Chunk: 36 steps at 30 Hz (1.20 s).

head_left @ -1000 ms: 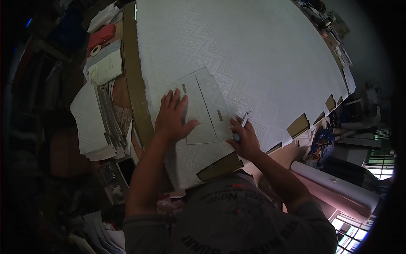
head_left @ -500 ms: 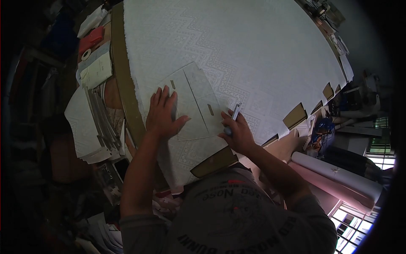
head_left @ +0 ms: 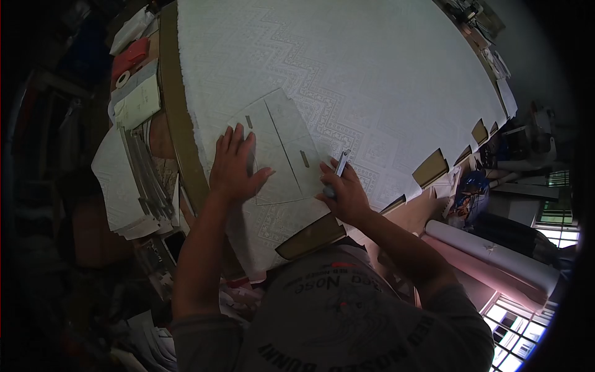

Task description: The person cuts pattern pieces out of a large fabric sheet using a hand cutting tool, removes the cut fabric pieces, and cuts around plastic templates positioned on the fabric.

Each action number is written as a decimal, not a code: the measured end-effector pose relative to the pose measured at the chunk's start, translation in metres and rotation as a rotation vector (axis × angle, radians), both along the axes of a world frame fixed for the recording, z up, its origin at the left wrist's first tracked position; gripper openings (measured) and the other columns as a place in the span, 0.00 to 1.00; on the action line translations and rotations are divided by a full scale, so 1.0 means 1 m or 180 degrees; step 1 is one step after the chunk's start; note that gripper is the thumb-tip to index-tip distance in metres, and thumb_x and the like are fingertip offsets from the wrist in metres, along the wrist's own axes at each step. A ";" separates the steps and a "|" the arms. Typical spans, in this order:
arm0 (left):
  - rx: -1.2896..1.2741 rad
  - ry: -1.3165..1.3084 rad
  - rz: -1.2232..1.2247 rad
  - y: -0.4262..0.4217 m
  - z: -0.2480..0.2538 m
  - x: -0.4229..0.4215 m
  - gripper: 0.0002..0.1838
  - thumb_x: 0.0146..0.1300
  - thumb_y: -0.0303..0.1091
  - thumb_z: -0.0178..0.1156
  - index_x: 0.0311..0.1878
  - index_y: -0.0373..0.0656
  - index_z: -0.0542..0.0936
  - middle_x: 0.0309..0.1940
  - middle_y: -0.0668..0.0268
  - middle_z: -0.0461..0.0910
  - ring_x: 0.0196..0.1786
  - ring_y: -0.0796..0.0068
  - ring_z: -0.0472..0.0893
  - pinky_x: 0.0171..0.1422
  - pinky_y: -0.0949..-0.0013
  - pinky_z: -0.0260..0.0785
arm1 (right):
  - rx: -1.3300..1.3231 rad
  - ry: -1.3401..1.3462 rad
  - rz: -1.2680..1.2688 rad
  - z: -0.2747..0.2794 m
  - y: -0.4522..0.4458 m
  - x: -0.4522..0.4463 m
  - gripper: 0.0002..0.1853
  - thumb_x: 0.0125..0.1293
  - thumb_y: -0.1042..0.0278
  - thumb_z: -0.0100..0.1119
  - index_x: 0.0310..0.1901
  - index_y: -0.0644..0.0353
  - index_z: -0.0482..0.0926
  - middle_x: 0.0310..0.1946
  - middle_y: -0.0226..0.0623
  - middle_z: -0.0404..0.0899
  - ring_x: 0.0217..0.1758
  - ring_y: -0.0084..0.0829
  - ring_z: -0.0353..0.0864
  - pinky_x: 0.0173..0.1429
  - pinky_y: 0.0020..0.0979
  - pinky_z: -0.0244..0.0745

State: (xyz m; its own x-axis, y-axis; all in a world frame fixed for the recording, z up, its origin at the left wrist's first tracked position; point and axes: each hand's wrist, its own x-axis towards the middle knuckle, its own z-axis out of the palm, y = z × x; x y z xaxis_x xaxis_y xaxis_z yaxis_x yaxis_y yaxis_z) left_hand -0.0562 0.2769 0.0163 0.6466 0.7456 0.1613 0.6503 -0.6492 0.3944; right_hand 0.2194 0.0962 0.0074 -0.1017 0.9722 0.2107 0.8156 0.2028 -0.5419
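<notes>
A pattern template (head_left: 279, 133), pale and perhaps see-through, lies flat on a large white patterned sheet (head_left: 396, 80). It has a long dark line down its middle and two short slots. My left hand (head_left: 234, 167) rests on the template's left edge, fingers spread and thumb out to the side. At the template's lower right edge, my right hand (head_left: 348, 197) is closed around a utility knife (head_left: 341, 162). The knife's metallic end points up and away from me. Whether its blade touches the sheet cannot be made out.
Gaps along the sheet's near and right edges expose the brown table surface (head_left: 310, 236). To the left sit a stack of cut pieces (head_left: 145, 180), a yellowish paper (head_left: 139, 104), a tape roll (head_left: 123, 79) and a red item (head_left: 130, 56). Large rolls (head_left: 489, 251) lie at right.
The whole view has shifted slightly, so everything appears a little further left. Both hands keep nearly the same places relative to the template.
</notes>
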 end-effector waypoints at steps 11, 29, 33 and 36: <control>0.0014 -0.0001 0.0052 -0.001 0.003 0.001 0.49 0.59 0.61 0.71 0.76 0.38 0.71 0.83 0.45 0.57 0.86 0.39 0.52 0.89 0.41 0.40 | -0.0071 0.0025 -0.0041 0.002 -0.001 -0.002 0.29 0.60 0.65 0.78 0.58 0.57 0.71 0.73 0.50 0.75 0.79 0.61 0.66 0.78 0.57 0.65; -0.0055 0.0071 0.0063 0.000 0.004 -0.001 0.50 0.59 0.64 0.70 0.76 0.38 0.70 0.83 0.43 0.56 0.86 0.39 0.52 0.89 0.40 0.39 | -0.0029 -0.0113 0.0431 -0.011 0.004 0.001 0.28 0.60 0.70 0.77 0.57 0.55 0.69 0.73 0.55 0.74 0.75 0.62 0.70 0.76 0.53 0.70; -0.0049 0.0045 0.0040 0.001 0.003 -0.001 0.51 0.59 0.64 0.69 0.77 0.38 0.70 0.83 0.43 0.56 0.86 0.39 0.51 0.89 0.40 0.39 | 0.0048 -0.0007 0.0420 -0.010 0.004 0.001 0.28 0.60 0.70 0.77 0.57 0.55 0.69 0.73 0.55 0.73 0.76 0.62 0.70 0.76 0.54 0.70; -0.0067 0.0067 0.0028 0.001 0.003 -0.001 0.51 0.59 0.65 0.69 0.77 0.38 0.69 0.83 0.43 0.56 0.86 0.39 0.51 0.89 0.39 0.39 | 0.0071 0.0028 0.0426 -0.009 0.004 0.000 0.29 0.59 0.70 0.78 0.57 0.56 0.69 0.73 0.55 0.73 0.76 0.62 0.70 0.76 0.54 0.69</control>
State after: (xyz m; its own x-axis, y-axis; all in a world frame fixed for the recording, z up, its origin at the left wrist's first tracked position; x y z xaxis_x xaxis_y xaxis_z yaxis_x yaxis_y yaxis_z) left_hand -0.0570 0.2781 0.0192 0.6430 0.7545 0.1317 0.6644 -0.6350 0.3941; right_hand 0.2199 0.1004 -0.0013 -0.2284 0.9452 0.2335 0.7758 0.3216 -0.5430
